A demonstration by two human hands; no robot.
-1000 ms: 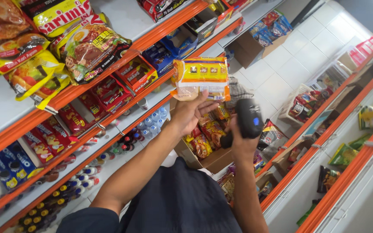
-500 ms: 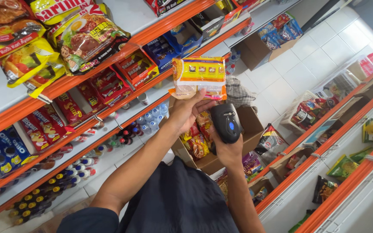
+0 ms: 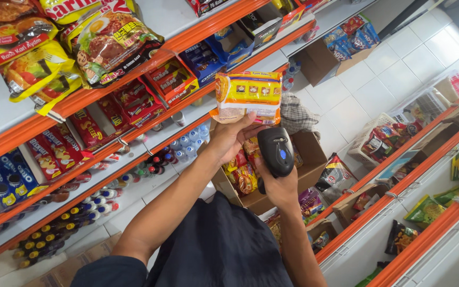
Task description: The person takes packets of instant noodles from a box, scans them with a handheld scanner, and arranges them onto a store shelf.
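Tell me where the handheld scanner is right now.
In the head view, the black handheld scanner sits center frame in the right hand, just below the yellow noodle packet held up by the left hand, above an open cardboard box.

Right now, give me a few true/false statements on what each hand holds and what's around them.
1. The left hand holds up a yellow noodle pack. True.
2. The right hand is empty. False: it grips a black handheld scanner.
3. The scanner sits just below the noodle pack. True.
4. The cardboard box beneath the hands holds nothing. False: packets lie inside it.
5. The shelves have orange edges. True.
6. The noodle pack rests on a shelf. False: it is held in the air.
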